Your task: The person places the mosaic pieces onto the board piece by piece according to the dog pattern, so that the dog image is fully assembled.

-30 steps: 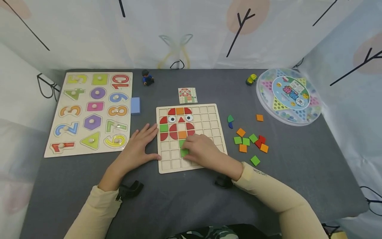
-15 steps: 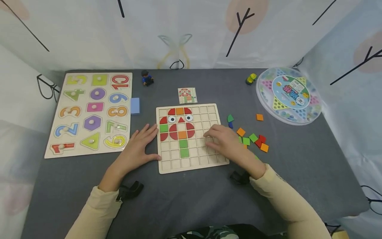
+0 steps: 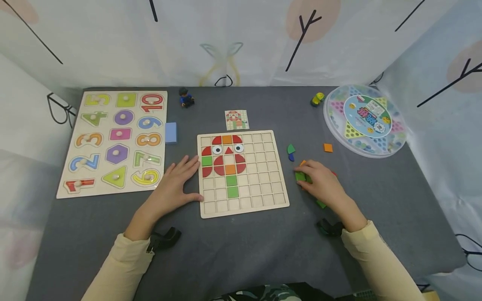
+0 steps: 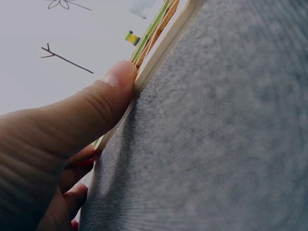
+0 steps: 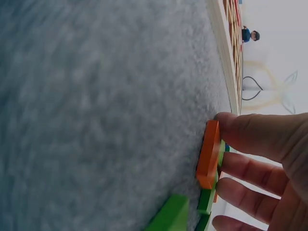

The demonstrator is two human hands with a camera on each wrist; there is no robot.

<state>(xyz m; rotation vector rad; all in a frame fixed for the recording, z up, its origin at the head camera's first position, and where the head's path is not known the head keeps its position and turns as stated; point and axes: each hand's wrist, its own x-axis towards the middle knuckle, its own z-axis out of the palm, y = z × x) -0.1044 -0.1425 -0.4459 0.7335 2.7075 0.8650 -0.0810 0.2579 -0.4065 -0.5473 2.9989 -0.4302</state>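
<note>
Grey cloth covers the surface (image 3: 241,255). Nearest, the left grip (image 3: 174,184) lies spread and unclenched, thumb and fingertips touching the left edge of a gridded wooden board (image 3: 255,179) that lies flat. Just beyond the board's right edge, the right grip (image 3: 321,182) bends over loose tiles, a green square tile (image 3: 300,176) between thumb and index finger; whether it is pinched or merely straddled, I cannot tell. On the board, a face-like figure (image 3: 229,151) in red, orange and green, with two eye pieces (image 3: 217,150), sits at upper left, and two green squares (image 3: 232,181) run straight down below it. The work looks roughly half done: the board's right side and bottom row hold no pieces, while an orange tile (image 3: 328,148), a green rounded piece (image 3: 291,149) and a blue piece (image 3: 291,157) also lie unplaced. Above the board, the small pattern card (image 3: 237,120) seems to show more than is laid. Farther off are a knobbed number puzzle (image 3: 106,144), a blue block (image 3: 170,133), a round Chinese-checkers set (image 3: 367,119), two toy figures (image 3: 186,99) and hanging fabric (image 3: 263,42).
</note>
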